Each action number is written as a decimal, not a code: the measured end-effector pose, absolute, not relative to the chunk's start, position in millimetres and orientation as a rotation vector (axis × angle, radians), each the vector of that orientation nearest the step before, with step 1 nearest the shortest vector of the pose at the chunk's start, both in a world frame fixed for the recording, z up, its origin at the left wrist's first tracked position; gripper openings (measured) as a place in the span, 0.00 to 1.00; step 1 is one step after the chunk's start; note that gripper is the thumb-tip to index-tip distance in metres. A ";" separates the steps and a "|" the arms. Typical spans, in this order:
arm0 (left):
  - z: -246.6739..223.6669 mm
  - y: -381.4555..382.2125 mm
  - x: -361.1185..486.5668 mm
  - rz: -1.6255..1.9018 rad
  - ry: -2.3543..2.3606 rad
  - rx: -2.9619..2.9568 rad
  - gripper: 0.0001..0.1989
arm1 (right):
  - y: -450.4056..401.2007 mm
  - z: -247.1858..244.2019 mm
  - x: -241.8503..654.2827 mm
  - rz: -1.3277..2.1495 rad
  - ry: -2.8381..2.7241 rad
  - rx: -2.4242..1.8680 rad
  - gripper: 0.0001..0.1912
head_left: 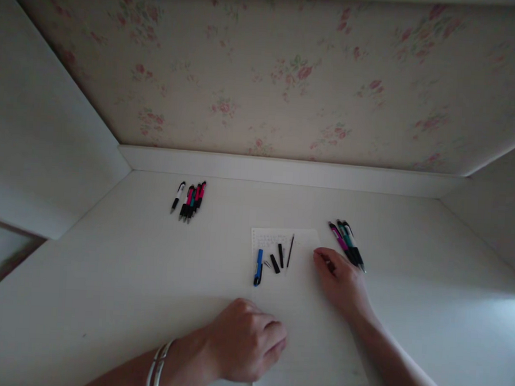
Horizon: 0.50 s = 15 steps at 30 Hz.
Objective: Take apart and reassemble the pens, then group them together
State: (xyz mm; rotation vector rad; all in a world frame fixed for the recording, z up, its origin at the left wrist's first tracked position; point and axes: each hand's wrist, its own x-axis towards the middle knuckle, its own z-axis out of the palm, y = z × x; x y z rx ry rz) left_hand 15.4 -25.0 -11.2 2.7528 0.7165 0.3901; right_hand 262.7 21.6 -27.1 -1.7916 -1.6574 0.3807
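Note:
A sheet of paper [318, 346] with handwriting near its top lies on the white desk. My left hand [250, 339] rests on its lower left part, fingers curled under; whatever they hold, if anything, is hidden. At the paper's right edge is my right hand [337, 275], thumb and fingertips pressed together. I cannot make out what is between them. On the upper part of the sheet lie pen parts: a blue pen barrel [259, 268], two black grips [275, 263], small metal tips [267, 264] and a thin dark refill [290, 251].
Several click pens [192, 202], some pink, lie at the back left beside a white pen [178, 197]. Purple and teal pens [345, 242] lie together just beyond my right hand. A flowered wall [263, 78] and white side panels [50, 107] enclose the desk.

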 end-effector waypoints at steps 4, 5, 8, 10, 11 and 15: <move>-11.1 -24.8 15.3 0.399 0.717 2.740 0.07 | 20.9 -25.6 262.4 0.343 -1.707 -1.782 0.17; -10.8 -24.6 15.4 0.402 0.715 2.736 0.07 | 20.4 -24.9 261.9 0.345 -1.730 -1.775 0.18; -9.7 -24.2 15.7 0.404 0.707 2.721 0.07 | 18.7 -23.3 260.0 0.389 -1.836 -1.714 0.18; -9.3 -24.2 16.0 0.395 0.708 2.711 0.07 | 18.3 -23.6 259.4 0.405 -1.892 -1.671 0.17; -9.2 -24.3 16.2 0.387 0.709 2.704 0.07 | 18.4 -24.1 259.5 0.403 -1.906 -1.658 0.16; -7.4 -23.5 15.6 0.382 0.730 2.612 0.07 | 19.0 -23.6 259.3 0.405 -1.901 -1.606 0.13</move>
